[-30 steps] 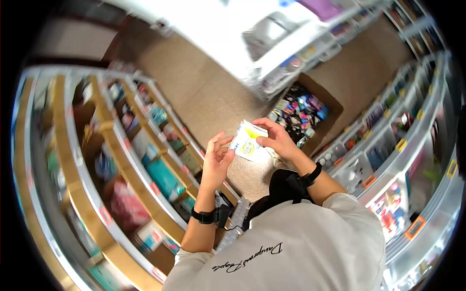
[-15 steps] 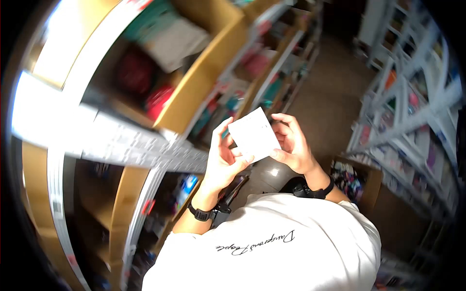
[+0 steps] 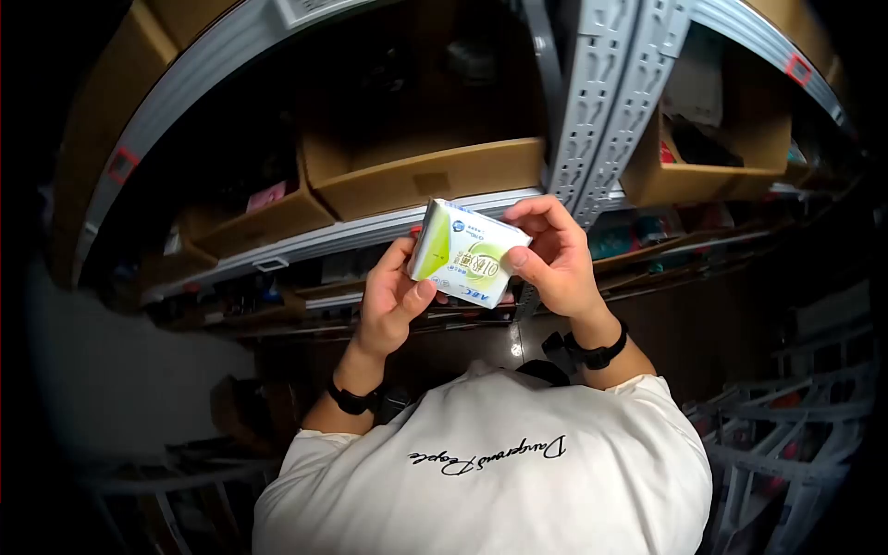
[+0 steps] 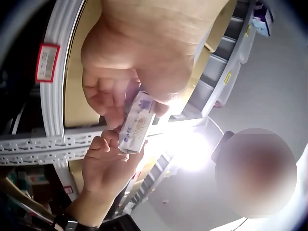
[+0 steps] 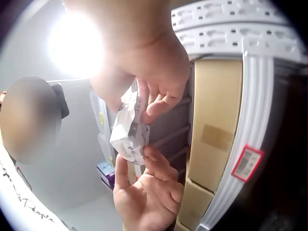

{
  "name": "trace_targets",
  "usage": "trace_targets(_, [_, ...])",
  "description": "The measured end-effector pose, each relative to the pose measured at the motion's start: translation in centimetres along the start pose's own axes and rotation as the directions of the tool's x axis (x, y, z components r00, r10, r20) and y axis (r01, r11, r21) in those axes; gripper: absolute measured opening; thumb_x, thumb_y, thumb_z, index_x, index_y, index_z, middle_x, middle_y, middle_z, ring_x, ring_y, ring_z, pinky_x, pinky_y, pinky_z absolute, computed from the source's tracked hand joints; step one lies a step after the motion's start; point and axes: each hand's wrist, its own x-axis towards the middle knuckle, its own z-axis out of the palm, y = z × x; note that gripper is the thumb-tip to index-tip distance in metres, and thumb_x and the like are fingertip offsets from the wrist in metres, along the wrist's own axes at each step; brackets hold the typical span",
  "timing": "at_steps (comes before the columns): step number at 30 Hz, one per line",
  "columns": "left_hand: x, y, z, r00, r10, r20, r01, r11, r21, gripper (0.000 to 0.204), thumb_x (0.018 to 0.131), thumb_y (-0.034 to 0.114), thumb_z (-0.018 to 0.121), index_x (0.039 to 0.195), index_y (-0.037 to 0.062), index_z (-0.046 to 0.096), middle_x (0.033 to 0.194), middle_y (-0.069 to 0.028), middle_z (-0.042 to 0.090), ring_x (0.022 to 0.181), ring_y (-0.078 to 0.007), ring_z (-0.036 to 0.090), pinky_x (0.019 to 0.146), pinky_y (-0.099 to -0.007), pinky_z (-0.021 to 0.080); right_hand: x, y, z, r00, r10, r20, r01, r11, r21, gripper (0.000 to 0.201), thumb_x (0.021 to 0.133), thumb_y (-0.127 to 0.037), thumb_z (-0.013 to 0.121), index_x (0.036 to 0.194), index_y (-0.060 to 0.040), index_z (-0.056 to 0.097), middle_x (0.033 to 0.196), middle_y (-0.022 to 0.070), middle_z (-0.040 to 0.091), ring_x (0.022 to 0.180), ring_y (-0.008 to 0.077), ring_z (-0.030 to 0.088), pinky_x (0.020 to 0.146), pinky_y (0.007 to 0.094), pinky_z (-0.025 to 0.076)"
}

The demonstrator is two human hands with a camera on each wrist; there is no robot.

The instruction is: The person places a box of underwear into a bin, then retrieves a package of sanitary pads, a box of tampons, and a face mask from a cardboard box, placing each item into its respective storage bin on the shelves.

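A small white and green pack of sanitary pads (image 3: 470, 254), printed with ABC, is held up in front of the chest in the head view, its printed face upward. My left hand (image 3: 384, 305) pinches its left end, thumb on the near corner and fingers behind. On the other end my right hand (image 3: 564, 264) grips it, thumb on the printed face and fingers round the back edge. In the left wrist view the pack (image 4: 137, 122) shows a narrow printed side between both hands. The right wrist view shows the wrapper's (image 5: 129, 127) folded white end.
Ahead stands a metal rack with open cardboard bins (image 3: 435, 176) on its shelves. A perforated steel upright (image 3: 606, 102) rises just beyond my right hand. Red-framed labels (image 5: 247, 163) mark the shelf edges. More racking (image 3: 777, 453) stands behind at the lower right.
My body has turned from the aisle to face the bins. The pack was flipped to its plain white side and back to a printed side, staying in both hands.
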Motion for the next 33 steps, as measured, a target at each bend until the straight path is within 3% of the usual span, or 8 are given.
trace_targets(7, [-4.5, 0.9, -1.8, 0.888, 0.098, -0.448, -0.2, 0.962, -0.184, 0.054, 0.09, 0.009, 0.063, 0.138, -0.0002, 0.039, 0.124, -0.0128, 0.058, 0.108, -0.02, 0.061, 0.084, -0.0331, 0.056, 5.7, 2.8, 6.6, 0.944, 0.071, 0.322, -0.069, 0.997, -0.018, 0.057, 0.086, -0.012, 0.077, 0.13, -0.0031, 0.043, 0.124, 0.0105, 0.058, 0.116, 0.0174, 0.055, 0.099, 0.0328, 0.045])
trace_targets(11, [-6.4, 1.2, -3.1, 0.897, 0.194, -0.397, -0.189, 0.981, 0.053, 0.063, 0.092, 0.013, 0.064, 0.145, 0.0006, 0.033, 0.13, -0.0103, 0.053, 0.114, -0.0169, 0.057, 0.09, -0.0298, 0.052, 7.3, 3.9, 9.8, 0.894, 0.167, 0.415, -0.128, 0.984, -0.12, 0.061, 0.084, -0.009, 0.078, 0.135, -0.0011, 0.045, 0.124, 0.0102, 0.057, 0.118, 0.0174, 0.056, 0.102, 0.033, 0.045])
trace_targets(13, [-7.7, 1.1, -5.3, 0.884, 0.204, -0.421, -0.208, 0.977, 0.036, 0.059, 0.093, 0.023, 0.068, 0.138, -0.0021, 0.039, 0.129, -0.011, 0.055, 0.117, -0.0156, 0.053, 0.096, -0.0284, 0.046, 9.4, 4.3, 10.4, 0.822, 0.142, 0.552, 0.006, 0.966, -0.258, 0.058, 0.086, -0.008, 0.072, 0.138, -0.0018, 0.048, 0.117, 0.0105, 0.061, 0.102, 0.017, 0.063, 0.09, 0.0306, 0.052])
trace_targets(15, [-8.0, 1.5, -6.8, 0.773, 0.369, -0.517, -0.332, 0.929, 0.165, 0.054, 0.094, 0.022, 0.067, 0.135, -0.0024, 0.042, 0.127, -0.0113, 0.056, 0.114, -0.0154, 0.056, 0.096, -0.0288, 0.046, 11.5, 3.9, 11.8, 0.727, 0.184, 0.662, 0.112, 0.919, -0.378, 0.064, 0.084, -0.01, 0.073, 0.141, -0.0034, 0.045, 0.11, 0.0119, 0.063, 0.096, 0.0174, 0.064, 0.078, 0.0295, 0.054])
trace_targets(17, [-9.5, 3.4, -9.0, 0.791, 0.341, -0.508, -0.246, 0.937, 0.246, 0.052, 0.092, 0.016, 0.069, 0.134, -0.0035, 0.044, 0.123, -0.0102, 0.059, 0.112, -0.0157, 0.057, 0.099, -0.0296, 0.044, 13.0, 4.2, 14.6, 0.704, 0.249, 0.666, 0.08, 0.903, -0.423, 0.07, 0.082, -0.011, 0.075, 0.143, -0.0047, 0.041, 0.104, 0.012, 0.065, 0.093, 0.0173, 0.063, 0.069, 0.0292, 0.054])
trace_targets(22, [-10.7, 3.3, -12.3, 0.709, 0.324, -0.626, -0.224, 0.946, 0.236, 0.048, 0.091, 0.014, 0.068, 0.131, -0.0007, 0.046, 0.11, -0.0062, 0.063, 0.088, -0.0106, 0.062, 0.064, -0.0228, 0.052, 13.7, 7.4, 18.6, 0.775, 0.218, 0.593, 0.029, 0.926, -0.377, 0.067, 0.09, -0.013, 0.073, 0.144, -0.0056, 0.034, 0.109, 0.0085, 0.063, 0.1, 0.0148, 0.059, 0.082, 0.0286, 0.049])
trace_targets(25, [-11.0, 3.5, -14.2, 0.585, 0.335, -0.738, -0.354, 0.925, 0.139, 0.038, 0.093, 0.013, 0.064, 0.127, 0.0026, 0.049, 0.11, -0.0082, 0.064, 0.091, -0.0137, 0.064, 0.065, -0.0254, 0.054, 14.1, 10.4, 20.0, 0.761, 0.301, 0.574, -0.102, 0.93, -0.353, 0.064, 0.092, -0.012, 0.07, 0.144, -0.0056, 0.034, 0.112, 0.0095, 0.062, 0.103, 0.0152, 0.059, 0.083, 0.0294, 0.049])
trace_targets(33, [-12.7, 3.5, -16.5, 0.546, 0.314, -0.776, -0.343, 0.93, 0.135, 0.031, 0.094, 0.016, 0.065, 0.12, 0.0036, 0.052, 0.104, -0.0078, 0.066, 0.082, -0.0116, 0.062, 0.066, -0.0248, 0.048, 13.3, 14.5, 22.6, 0.724, 0.391, 0.568, -0.322, 0.92, -0.224, 0.034, 0.094, -0.016, 0.069, 0.119, 0.0024, 0.055, 0.107, 0.0088, 0.067, 0.096, 0.0142, 0.064, 0.083, 0.0289, 0.052])
